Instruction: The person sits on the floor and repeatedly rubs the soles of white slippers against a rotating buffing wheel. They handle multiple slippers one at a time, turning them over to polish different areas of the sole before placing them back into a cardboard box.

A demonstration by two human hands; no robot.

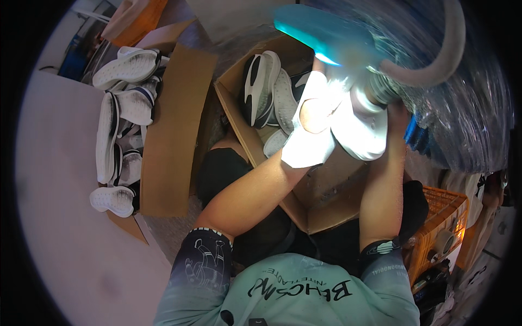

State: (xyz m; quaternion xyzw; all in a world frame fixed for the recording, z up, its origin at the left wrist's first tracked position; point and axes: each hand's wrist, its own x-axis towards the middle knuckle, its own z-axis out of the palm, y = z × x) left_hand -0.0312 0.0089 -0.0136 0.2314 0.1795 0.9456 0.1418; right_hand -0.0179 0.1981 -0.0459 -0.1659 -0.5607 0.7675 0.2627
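Under the bright lamp, a white shoe sole (pixel 360 138) is tilted up against a ribbed, spring-like metal part (pixel 384 89). My right hand (pixel 399 115) grips the sole from its right side, with the fingers mostly hidden behind it. On the sole's left is my left hand (pixel 315 116), in a white glove or wrap that leaves a patch of skin bare. Glare washes out its fingers, so their hold cannot be made out. Below both hands is an open cardboard box (pixel 326 209), with several black-and-white soles (pixel 263 84) at its far left.
A teal lamp shade (pixel 321 30) and a thick curved tube (pixel 454 49) hang over my hands. Clear plastic sheeting (pixel 473 108) covers the right. Another cardboard box (pixel 171 141) with several white soles (pixel 128 68) stands left. An orange crate (pixel 443 217) sits by my right leg.
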